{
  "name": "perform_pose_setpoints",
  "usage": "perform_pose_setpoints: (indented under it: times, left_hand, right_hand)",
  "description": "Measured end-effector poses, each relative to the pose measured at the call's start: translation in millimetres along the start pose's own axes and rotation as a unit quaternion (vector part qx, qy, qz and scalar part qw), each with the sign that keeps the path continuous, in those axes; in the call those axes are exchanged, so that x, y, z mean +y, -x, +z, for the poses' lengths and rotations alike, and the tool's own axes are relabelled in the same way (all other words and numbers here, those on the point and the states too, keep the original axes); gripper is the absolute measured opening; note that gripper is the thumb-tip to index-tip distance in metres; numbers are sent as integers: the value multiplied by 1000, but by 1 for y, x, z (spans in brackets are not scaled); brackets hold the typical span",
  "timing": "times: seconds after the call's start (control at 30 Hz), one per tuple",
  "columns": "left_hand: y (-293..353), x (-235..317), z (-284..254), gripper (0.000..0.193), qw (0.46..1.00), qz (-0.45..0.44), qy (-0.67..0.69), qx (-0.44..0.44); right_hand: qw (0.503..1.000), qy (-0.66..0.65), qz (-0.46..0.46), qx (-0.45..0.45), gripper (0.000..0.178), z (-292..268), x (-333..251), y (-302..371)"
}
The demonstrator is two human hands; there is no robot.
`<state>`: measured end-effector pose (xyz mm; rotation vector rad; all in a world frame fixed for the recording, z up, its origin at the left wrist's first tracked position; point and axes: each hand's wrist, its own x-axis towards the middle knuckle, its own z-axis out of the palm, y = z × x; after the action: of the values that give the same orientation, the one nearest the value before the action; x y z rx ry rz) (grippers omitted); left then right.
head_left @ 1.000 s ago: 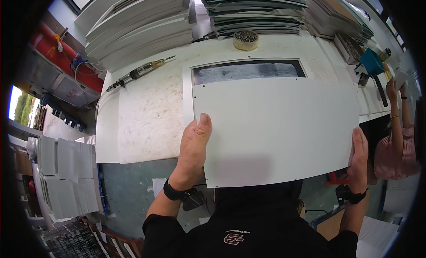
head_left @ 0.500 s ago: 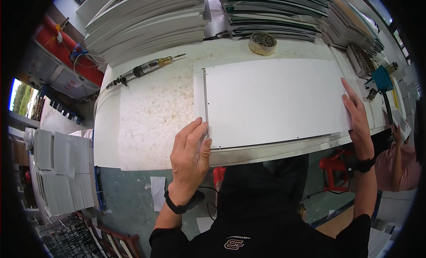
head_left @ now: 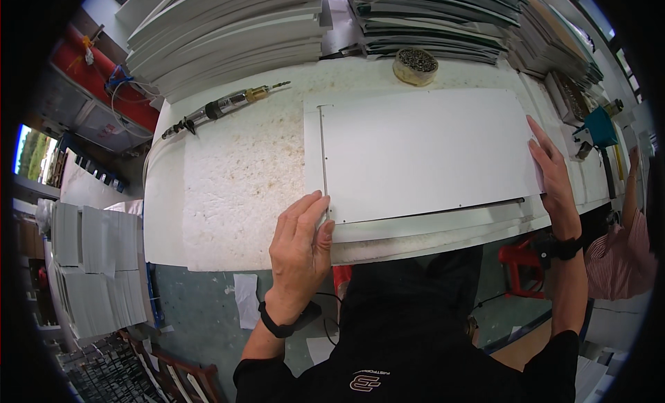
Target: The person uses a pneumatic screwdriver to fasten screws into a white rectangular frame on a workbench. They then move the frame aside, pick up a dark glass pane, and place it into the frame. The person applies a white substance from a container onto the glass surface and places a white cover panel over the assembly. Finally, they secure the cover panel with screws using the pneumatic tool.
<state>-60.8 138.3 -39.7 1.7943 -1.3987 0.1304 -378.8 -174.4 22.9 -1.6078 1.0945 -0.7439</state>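
A flat white rectangular panel (head_left: pixel 422 153) with small dark holes along its edges lies on the worktable, over another pale board (head_left: pixel 415 224). My left hand (head_left: pixel 299 240) grips its near left corner, fingers on the left edge and thumb bent toward the near side. At the opposite short edge, my right hand (head_left: pixel 551 169) holds the panel with its fingers along the rim; the thumb is partly hidden. A dark gap runs along the panel's left side. Part of a thin dark rod or edge (head_left: pixel 509 203) shows under its near side, too small to make out.
A power screwdriver (head_left: pixel 222 108) lies at the left of the table. Behind the panel stand a round tub of small screws (head_left: pixel 415 67) and tall stacks of panels (head_left: pixel 228 42). A teal tool (head_left: pixel 597 129) is at right, near another person (head_left: pixel 623 254).
The panel has shifted slightly away from me and a little left, baring more of the board along its near side. Both hands have stayed on its edges.
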Motion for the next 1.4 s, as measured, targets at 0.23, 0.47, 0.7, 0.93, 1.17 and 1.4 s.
perform_pose_setpoints:
  times: [0.23,0.47,0.7,0.93,1.17,1.4]
  left_hand:
    - [0,3,3,25,998,-33,18,42]
    - [8,-7,0,37,997,-48,61,-1]
    - [1,-6,-17,48,992,59,-39,-102]
    - [-6,7,-20,43,983,58,-76,-156]
    - [3,8,-18,49,978,80,-109,-159]
    - [5,-2,-28,48,971,82,-143,-172]
  right_hand:
    - [999,40,-12,9,59,2,0,-3]
    - [997,67,-10,25,59,5,7,3]
    - [997,67,-24,31,58,10,9,7]
    - [992,127,-3,21,57,-1,11,3]
    - [958,277,-72,-31,55,-14,26,-11]
    - [951,283,-117,-46,60,1,48,-10]
